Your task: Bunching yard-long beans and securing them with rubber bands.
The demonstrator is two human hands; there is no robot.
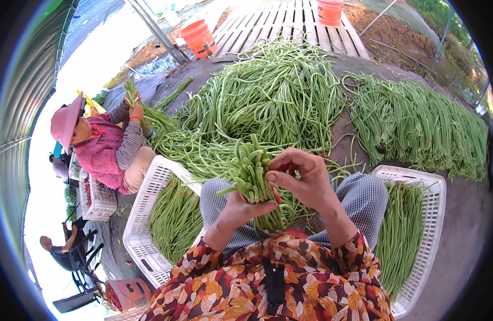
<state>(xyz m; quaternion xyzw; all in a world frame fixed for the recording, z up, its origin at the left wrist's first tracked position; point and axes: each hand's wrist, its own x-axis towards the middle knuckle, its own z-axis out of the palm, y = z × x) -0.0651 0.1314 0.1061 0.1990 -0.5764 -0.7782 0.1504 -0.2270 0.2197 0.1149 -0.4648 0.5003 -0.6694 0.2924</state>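
Between the left white crate (137, 235) and the right white crate (429, 235), here's my left hand (237, 212) wrapped snugly round a bundle of long beans (252, 174), thumb across its front! My right hand (305, 179) is at the bundle's side, thumb and forefinger curled almost together, and I can't tell whether they pinch anything; beyond, a loose heap (278, 96) reaches toward the far edge of the ground sheet (340, 128).

Comprises dark ground sheeting (460, 214); includes pale slatted decking (289, 21) at the far side, a metal pole (158, 29) left of it, green ribbed covering (21, 117) along the left, a black chair (75, 301) lower left. Receives bright daylight.
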